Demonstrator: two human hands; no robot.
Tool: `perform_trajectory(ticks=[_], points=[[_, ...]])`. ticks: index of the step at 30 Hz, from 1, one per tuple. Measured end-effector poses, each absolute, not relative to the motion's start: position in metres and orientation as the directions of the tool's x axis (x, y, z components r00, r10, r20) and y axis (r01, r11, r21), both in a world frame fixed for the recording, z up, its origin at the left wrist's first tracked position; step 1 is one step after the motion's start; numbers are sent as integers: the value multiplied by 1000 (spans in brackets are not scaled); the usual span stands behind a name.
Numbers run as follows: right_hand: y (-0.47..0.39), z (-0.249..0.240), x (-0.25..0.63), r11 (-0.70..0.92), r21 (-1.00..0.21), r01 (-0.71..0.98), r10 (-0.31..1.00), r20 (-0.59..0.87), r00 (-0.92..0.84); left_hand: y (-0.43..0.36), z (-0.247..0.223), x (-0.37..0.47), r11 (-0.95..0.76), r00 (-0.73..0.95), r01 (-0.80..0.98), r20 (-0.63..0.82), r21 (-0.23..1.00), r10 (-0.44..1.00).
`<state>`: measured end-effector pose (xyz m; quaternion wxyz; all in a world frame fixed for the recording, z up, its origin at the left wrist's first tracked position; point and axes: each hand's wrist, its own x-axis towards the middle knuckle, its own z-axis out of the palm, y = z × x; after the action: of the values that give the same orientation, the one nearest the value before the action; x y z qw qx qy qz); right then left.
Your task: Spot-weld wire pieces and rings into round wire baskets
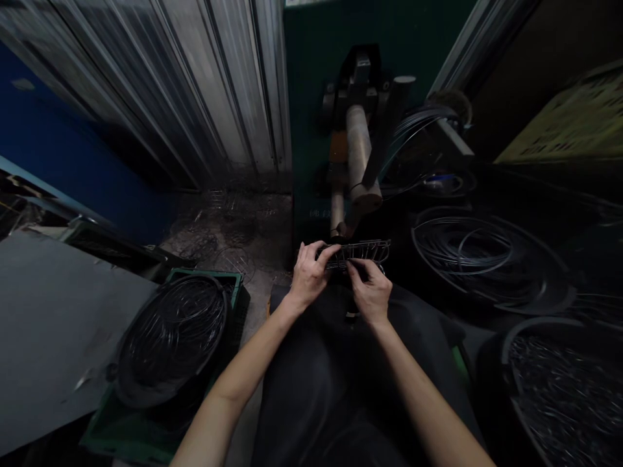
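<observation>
Forearms, bare, run up from the bottom edge over dark-clothed legs to the center of the frame. Wire rack sits there, just right of center, directly below the machine's metal tip. Left hand – fingers curled on the rack's left end, grasping it. Right hand – thumb and fingers pinched on its near edge; can't tell if a separate small piece is in there too.

Above, upper center: green machine with a thick metal cylinder and a dark slanted bar beside it. Right middle: black basin with coiled wire rings inside. Lower right corner: second basin full of small metal pieces. Lower left: another black basin of wire rings on a green crate, gray panel left of it. Upper left: corrugated wall, blue panel.
</observation>
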<state>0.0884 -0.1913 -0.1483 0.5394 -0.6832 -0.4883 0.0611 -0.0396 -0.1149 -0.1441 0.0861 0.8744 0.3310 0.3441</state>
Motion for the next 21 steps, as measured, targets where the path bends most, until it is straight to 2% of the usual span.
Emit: perform_trajectory(ticks=[9,21], points=[[-183,-151,91,142,-756,639,700,533,475,-107,-142,-38,-762,538,514,544,394,644],[-174,-153,95,110,-758,643,702,517,489,-96,-141,-34,-768,561,517,528,378,638]])
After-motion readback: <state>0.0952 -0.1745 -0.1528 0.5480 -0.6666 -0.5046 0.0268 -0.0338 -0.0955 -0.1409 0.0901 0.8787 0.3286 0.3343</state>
